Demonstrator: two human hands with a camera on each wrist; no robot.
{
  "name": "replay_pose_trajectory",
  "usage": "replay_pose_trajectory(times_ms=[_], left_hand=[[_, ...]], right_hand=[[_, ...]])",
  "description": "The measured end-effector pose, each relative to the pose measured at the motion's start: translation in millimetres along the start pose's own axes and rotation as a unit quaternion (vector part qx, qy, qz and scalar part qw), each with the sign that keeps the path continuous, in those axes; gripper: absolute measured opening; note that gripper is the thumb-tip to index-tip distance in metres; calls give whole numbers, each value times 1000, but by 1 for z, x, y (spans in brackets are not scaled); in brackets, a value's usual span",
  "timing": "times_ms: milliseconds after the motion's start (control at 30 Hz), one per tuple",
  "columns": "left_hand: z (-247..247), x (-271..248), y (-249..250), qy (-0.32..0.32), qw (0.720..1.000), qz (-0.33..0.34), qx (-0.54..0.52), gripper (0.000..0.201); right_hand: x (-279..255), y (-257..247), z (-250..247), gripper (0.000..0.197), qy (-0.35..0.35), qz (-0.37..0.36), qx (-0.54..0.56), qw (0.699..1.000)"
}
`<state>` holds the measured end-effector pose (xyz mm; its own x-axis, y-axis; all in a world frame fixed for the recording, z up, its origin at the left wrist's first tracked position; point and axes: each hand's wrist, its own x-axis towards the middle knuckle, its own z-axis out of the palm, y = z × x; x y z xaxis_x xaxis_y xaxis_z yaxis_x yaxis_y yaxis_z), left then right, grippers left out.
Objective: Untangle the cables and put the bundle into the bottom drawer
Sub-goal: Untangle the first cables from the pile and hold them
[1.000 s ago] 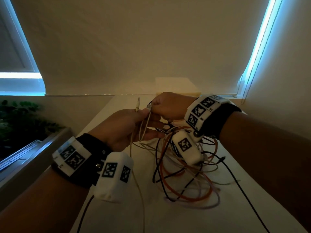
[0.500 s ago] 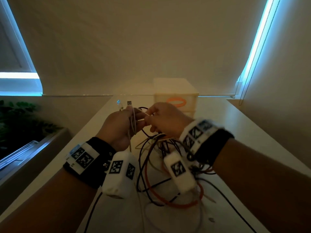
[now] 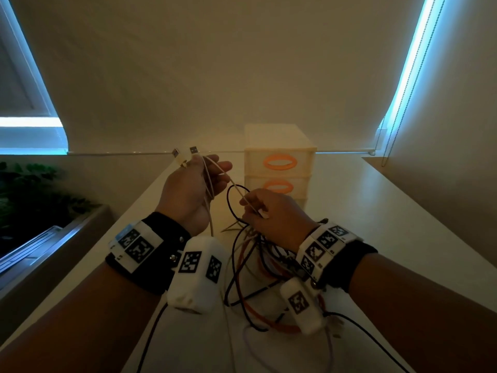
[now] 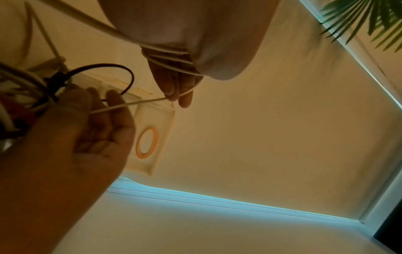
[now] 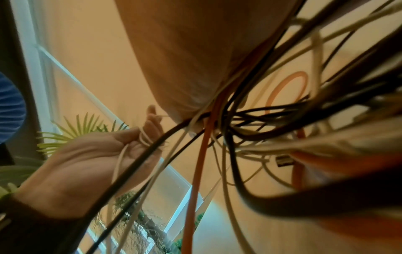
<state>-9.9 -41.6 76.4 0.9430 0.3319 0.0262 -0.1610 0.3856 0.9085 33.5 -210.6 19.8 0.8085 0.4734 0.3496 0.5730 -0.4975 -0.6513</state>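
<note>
Left hand [image 3: 192, 195]: raised above the table, palm turned inward, fingers loosely curled and gripping several turns of a cream cable [image 3: 208, 181]; two USB plugs [image 3: 194, 150] are sticking up above the fingers.

Right hand [image 3: 271, 214]: sitting lower and just beside the left, pinching the same cream cable between thumb and fingers, so that a short taut length is running between the two hands. The remaining fingers are gathering the top of the cable tangle [image 3: 258, 286].

Cable tangle: black, orange and pale strands are hanging from the right hand and lying on the white table [image 3: 376, 224] beneath both wrists; a black loop [image 3: 234, 200] is standing up between the hands.

Drawer unit [image 3: 279, 154]: pale translucent plastic with orange ring handles, standing on the table beyond the hands. Two drawer fronts are showing; the bottom drawer is hidden behind the right hand.

Surroundings: a drawn roller blind [image 3: 242, 63] is covering the window behind, and green foliage [image 3: 29, 195] is showing at the left.
</note>
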Motion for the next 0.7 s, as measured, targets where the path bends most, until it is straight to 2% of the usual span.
replay_pose_trajectory(times_ms=[100, 167, 300, 400, 433, 500, 533, 700], left_hand=[[1, -3, 7, -16, 1000, 9, -5, 41], [1, -3, 5, -19, 1000, 16, 1, 39], [-1, 0, 3, -17, 1000, 7, 2, 36], [0, 0, 5, -17, 999, -2, -39, 38], [1, 0, 5, -20, 999, -6, -50, 39], [4, 0, 6, -25, 998, -13, -61, 39], [5, -1, 6, -27, 997, -15, -64, 39], [6, 0, 8, -32, 996, -18, -83, 41]], right_hand=[[5, 4, -6, 9, -15, 17, 15, 1000], [15, 2, -17, 11, -12, 26, 13, 1000], [33, -8, -45, 8, 88, 27, 12, 996], [35, -14, -51, 12, -3, 24, -32, 999], [36, -13, -49, 12, 0, 19, -58, 998], [39, -10, -49, 12, 66, 21, -57, 996], [40, -10, -49, 12, 77, 22, -54, 995], [29, -16, -40, 18, -23, 25, -157, 987]])
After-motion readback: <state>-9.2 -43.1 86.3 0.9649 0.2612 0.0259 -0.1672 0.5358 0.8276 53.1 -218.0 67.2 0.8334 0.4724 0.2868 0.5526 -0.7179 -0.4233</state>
